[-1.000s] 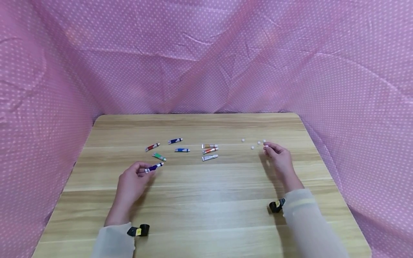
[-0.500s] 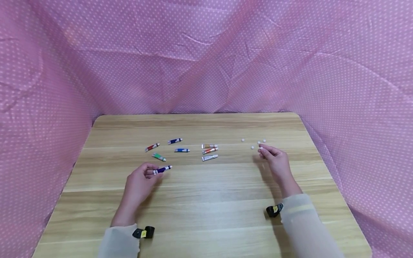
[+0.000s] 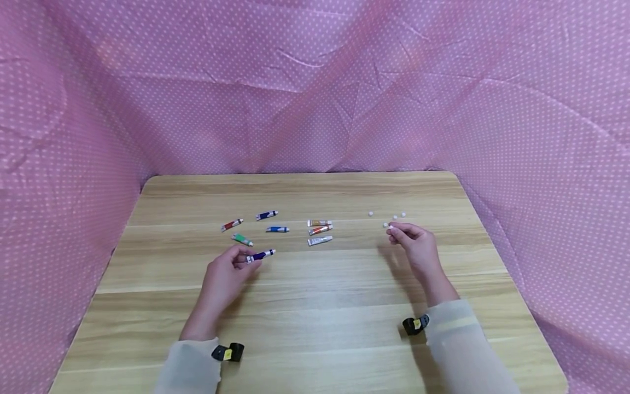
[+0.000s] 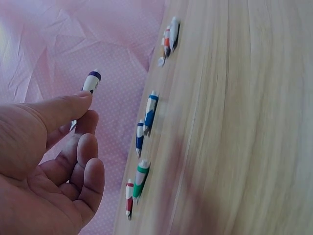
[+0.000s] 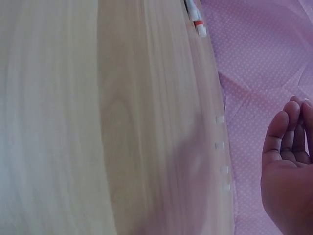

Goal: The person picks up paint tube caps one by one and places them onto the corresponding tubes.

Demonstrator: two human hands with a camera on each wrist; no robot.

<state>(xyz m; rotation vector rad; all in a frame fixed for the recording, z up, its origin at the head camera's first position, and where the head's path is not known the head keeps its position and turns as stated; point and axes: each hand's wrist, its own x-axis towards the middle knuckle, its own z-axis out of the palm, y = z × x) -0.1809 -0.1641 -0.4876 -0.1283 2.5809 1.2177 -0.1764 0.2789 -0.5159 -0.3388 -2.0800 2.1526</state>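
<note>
My left hand (image 3: 227,275) pinches a small purple paint tube (image 3: 261,255) between thumb and fingers, its narrow neck pointing right. In the left wrist view, the tube (image 4: 94,81) is raised off the table, and the thumb covers its lower part. Over on the right, my right hand (image 3: 418,249) pinches a small white cap (image 3: 391,227) at its fingertips. The right wrist view shows this hand (image 5: 288,147) with fingers bent toward the thumb; the cap is mostly hidden there. Close to those fingertips lies another white cap (image 3: 385,225).
Red (image 3: 232,225), dark blue (image 3: 267,215), blue (image 3: 278,230) and green (image 3: 243,239) paint tubes lie left of centre. Ochre (image 3: 319,223), orange (image 3: 321,230) and silvery-white (image 3: 320,241) ones lie mid-table. Several white caps (image 3: 371,214) sit at right. Pink dotted cloth (image 3: 315,109) surrounds the wooden table (image 3: 334,317).
My left hand has moved right with the purple paint tube. My right hand has shifted left with the white cap, bringing the two hands closer. The tubes and caps on the table stay put.
</note>
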